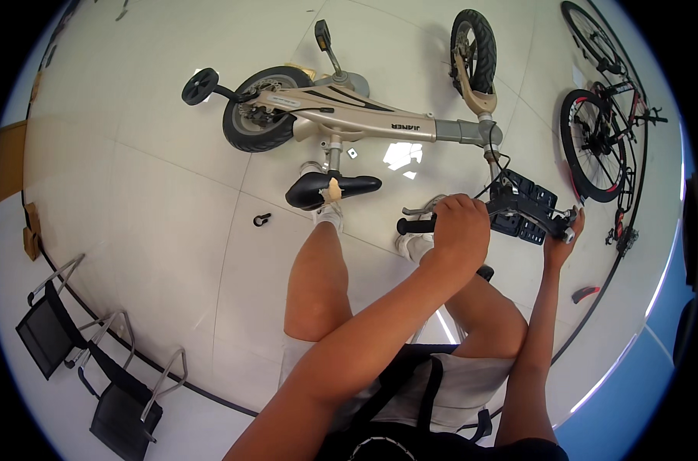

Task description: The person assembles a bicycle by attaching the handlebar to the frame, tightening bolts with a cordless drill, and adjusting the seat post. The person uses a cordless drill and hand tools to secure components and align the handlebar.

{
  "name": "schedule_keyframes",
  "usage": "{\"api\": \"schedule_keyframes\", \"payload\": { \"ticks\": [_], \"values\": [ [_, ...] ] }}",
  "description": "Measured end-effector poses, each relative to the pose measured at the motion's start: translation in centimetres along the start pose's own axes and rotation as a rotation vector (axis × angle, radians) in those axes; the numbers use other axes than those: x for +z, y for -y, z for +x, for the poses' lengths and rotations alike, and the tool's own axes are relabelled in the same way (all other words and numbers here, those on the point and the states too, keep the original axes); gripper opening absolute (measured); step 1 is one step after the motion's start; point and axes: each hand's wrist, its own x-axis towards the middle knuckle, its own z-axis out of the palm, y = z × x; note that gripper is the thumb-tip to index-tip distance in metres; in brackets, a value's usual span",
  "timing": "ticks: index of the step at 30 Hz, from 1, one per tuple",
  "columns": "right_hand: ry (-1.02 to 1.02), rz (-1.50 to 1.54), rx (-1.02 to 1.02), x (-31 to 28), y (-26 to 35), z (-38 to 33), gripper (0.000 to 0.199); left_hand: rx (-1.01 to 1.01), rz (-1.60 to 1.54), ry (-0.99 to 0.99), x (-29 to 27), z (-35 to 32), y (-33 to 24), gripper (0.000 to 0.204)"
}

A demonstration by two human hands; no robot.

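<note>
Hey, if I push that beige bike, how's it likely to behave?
The beige bike would probably feel stiff, given its thick frame. The handlebar may swing the front wheel, as a fork connects them. The wheel's treaded tyre probably grips rather than slides.

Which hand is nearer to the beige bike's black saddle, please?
Left. The left hand grips the handlebar, right of the saddle; the right hand is farther right, at the handlebar's other end.
</note>
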Motion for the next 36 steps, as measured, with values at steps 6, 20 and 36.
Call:
{"api": "schedule_keyframes", "payload": {
  "ticks": [6, 20, 36],
  "values": [
    [0.016, 0.003, 0.01, 0.0, -0.5, -0.1, 0.071, 0.007, -0.032, 0.03, 0.1, 0.2, 0.2, 0.042],
    [0.013, 0.01, 0.026, 0.5, -0.2, -0.8, 0.066, 0.012, -0.085, 0.027, -0.9, 0.2, 0.5, 0.038],
    [-0.012, -0.037, 0.073, 0.0, -0.1, -0.7, 0.072, 0.047, -0.16, 0.132, -2.5, 0.5, 0.7, 0.042]
  ]
}}
